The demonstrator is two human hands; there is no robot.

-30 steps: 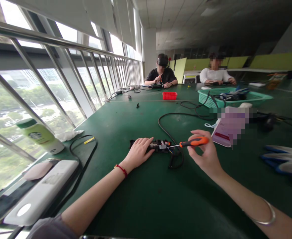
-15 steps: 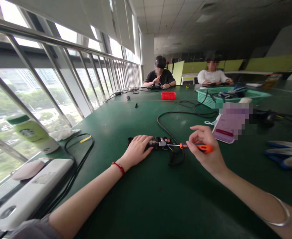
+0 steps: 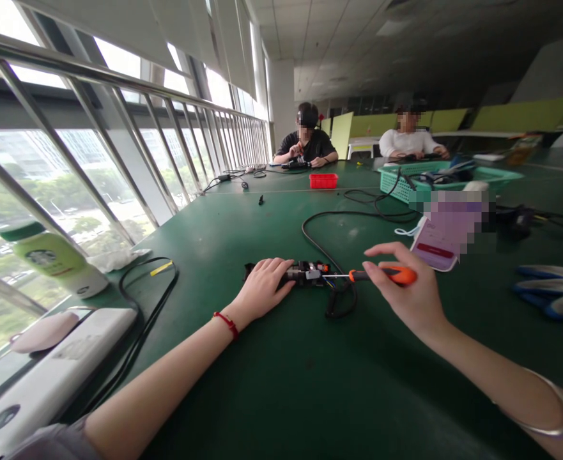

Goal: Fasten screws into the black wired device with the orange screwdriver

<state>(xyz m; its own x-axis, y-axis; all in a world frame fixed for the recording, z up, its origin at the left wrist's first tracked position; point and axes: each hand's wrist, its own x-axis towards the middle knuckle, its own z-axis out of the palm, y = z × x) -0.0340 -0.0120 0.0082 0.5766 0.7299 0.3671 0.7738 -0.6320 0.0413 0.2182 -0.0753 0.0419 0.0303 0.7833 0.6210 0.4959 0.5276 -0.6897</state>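
My left hand (image 3: 266,283) is wrapped over a black elongated device (image 3: 301,273) lying on the green table, covering its left half. The device's right end shows open inner parts, with a grey block, a bit of orange and thin wires. A black cable (image 3: 312,237) runs from it, and a loop of cable lies just below that end. In my right hand (image 3: 408,289) is a screwdriver (image 3: 390,275) with an orange and black handle, gripped between thumb and fingers. Its shaft points left, and the tip meets or nearly meets the grey block; exact contact cannot be made out.
A green basket (image 3: 396,186) with tools and cables stands at back right, a phone (image 3: 437,246) before it. Gloves (image 3: 556,294) lie far right. At left are a bottle (image 3: 53,259), a white case (image 3: 55,377) and a cable (image 3: 169,294). Two people sit opposite, beyond a red tray (image 3: 323,181).
My right hand and the screwdriver handle have shifted slightly right and up, with the handle turned a little. My left hand stays on the device. The whole view has moved slightly.
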